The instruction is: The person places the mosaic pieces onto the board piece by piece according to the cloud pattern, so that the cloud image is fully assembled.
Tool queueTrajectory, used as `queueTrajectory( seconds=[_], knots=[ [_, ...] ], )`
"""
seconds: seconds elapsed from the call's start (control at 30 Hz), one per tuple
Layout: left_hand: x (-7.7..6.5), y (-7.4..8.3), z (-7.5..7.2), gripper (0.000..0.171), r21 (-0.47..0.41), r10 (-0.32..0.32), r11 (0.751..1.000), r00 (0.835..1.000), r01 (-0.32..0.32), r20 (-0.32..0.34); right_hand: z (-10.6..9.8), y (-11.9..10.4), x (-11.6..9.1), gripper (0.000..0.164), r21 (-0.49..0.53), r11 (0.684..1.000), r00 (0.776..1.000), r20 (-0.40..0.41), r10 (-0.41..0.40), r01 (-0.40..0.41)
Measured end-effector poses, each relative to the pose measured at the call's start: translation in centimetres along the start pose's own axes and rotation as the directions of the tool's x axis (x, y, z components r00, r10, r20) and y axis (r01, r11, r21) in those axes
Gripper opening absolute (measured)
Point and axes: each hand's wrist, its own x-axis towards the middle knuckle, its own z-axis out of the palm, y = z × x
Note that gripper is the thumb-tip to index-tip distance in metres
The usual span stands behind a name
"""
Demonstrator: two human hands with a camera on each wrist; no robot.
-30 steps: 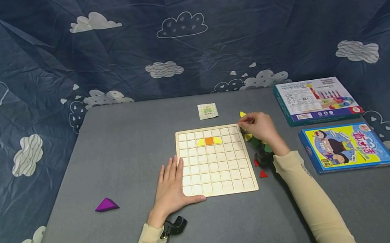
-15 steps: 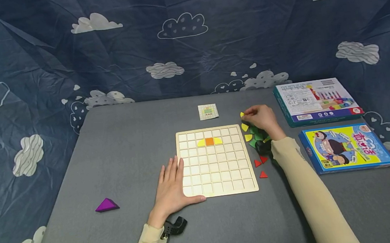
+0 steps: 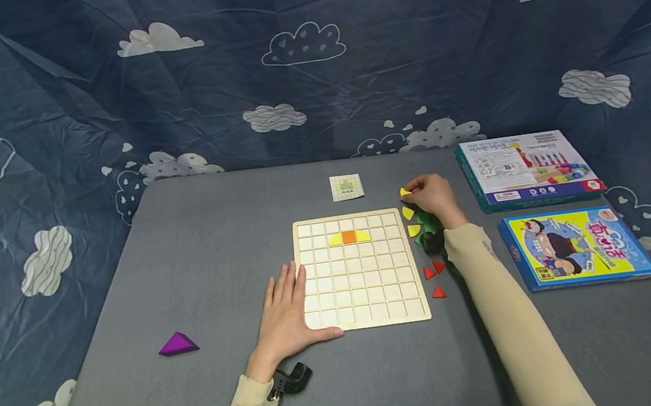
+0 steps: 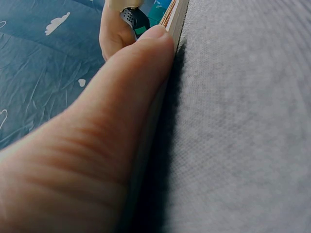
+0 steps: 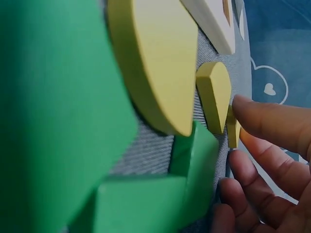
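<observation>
My left hand (image 3: 281, 315) rests against the wooden grid board (image 3: 366, 295), straight fingers at its left edge and thumb along the front edge. On the board, an orange square (image 3: 349, 236) sits between two yellow quarter-round pieces, near the far side. Beyond the board's far right corner, my right hand (image 3: 435, 198) pinches a yellow quarter-round block (image 5: 233, 128) between thumb and forefinger, down at the table. Two more yellow blocks (image 3: 414, 230) lie nearer along the board's right edge. Green blocks (image 5: 194, 165) lie under the right wrist, partly hidden by it.
Several red triangles (image 3: 439, 292) lie right of the board. A small pattern card (image 3: 346, 187) lies behind it. Two boxes, one white-topped (image 3: 529, 166) and one blue and yellow (image 3: 578, 246), stand at the right. Far left is a purple triangular block (image 3: 178, 344).
My right hand has moved from the board's far right corner slightly back and right, onto the farthest yellow block. The left hand and board have stayed put.
</observation>
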Motion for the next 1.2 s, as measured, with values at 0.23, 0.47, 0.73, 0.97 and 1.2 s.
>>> queueTrajectory(
  seconds=[0.23,0.47,0.73,0.97,1.2],
  knots=[
    [0.0,0.0,0.0,0.131,-0.002,0.000,1.000,1.000,0.000,0.004,0.1,-0.1,0.1,0.028,0.006,1.000,0.999,-0.020,0.026,-0.026],
    [0.0,0.1,0.0,0.132,0.017,-0.013,1.000,1.000,0.013,0.022,0.1,-0.2,0.3,0.029,-0.005,0.999,0.999,-0.005,0.039,-0.039],
    [-0.1,0.1,0.1,0.131,0.008,-0.007,1.000,1.000,0.007,0.014,0.0,0.0,0.5,0.024,0.042,0.997,0.998,0.019,0.057,-0.058],
    [-0.1,0.0,0.2,0.131,0.002,0.001,1.000,1.000,-0.001,-0.006,0.2,-0.1,0.2,0.021,0.055,0.998,0.999,0.004,0.043,-0.043],
    [-0.1,-0.1,0.2,0.130,-0.007,0.012,1.000,1.000,-0.013,-0.015,0.1,-1.0,-1.2,0.026,0.143,0.988,0.997,0.032,-0.069,0.064]
  ],
)
